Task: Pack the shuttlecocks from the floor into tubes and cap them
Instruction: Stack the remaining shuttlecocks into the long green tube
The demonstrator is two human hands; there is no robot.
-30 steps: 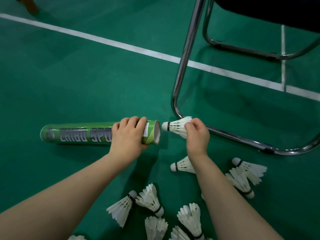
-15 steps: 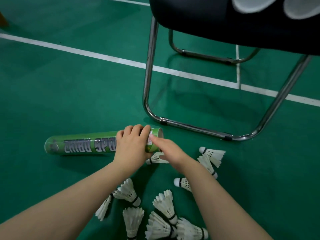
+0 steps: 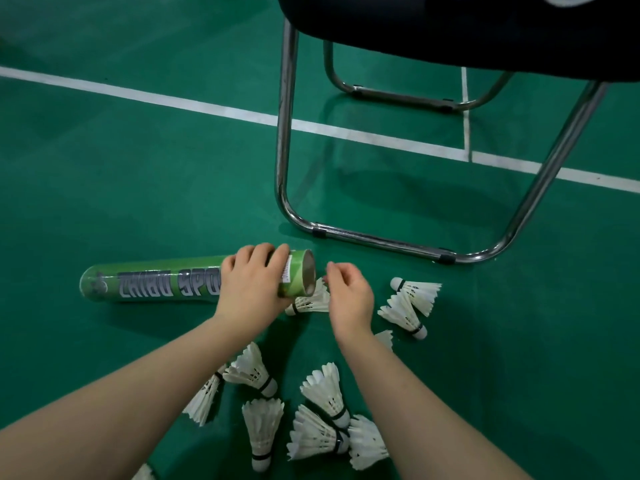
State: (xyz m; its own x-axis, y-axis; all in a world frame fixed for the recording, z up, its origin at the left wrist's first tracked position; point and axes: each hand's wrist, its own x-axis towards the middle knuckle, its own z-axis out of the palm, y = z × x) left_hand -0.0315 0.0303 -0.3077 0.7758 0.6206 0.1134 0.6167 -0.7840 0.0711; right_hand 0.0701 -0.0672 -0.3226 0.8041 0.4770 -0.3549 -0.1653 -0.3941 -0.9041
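Note:
A green shuttlecock tube (image 3: 152,284) lies on the floor, its open mouth (image 3: 309,277) facing right. My left hand (image 3: 251,287) grips the tube just behind the mouth. My right hand (image 3: 349,297) hovers right of the opening with loosely curled fingers and holds nothing. One white shuttlecock (image 3: 308,301) lies on the floor below the tube mouth, between my hands. Several more shuttlecocks lie around: two at the right (image 3: 405,311), and a cluster near my forearms (image 3: 325,393). No cap is in view.
A chair with a chrome tube frame (image 3: 381,242) and a dark seat (image 3: 450,32) stands just beyond the tube mouth. White court lines (image 3: 173,100) cross the green floor. The floor to the left of the tube is bare.
A second ago my right hand held a shuttlecock at the tube mouth, then reached to the opening. Now it has drawn back to the right, empty. The left hand keeps its grip.

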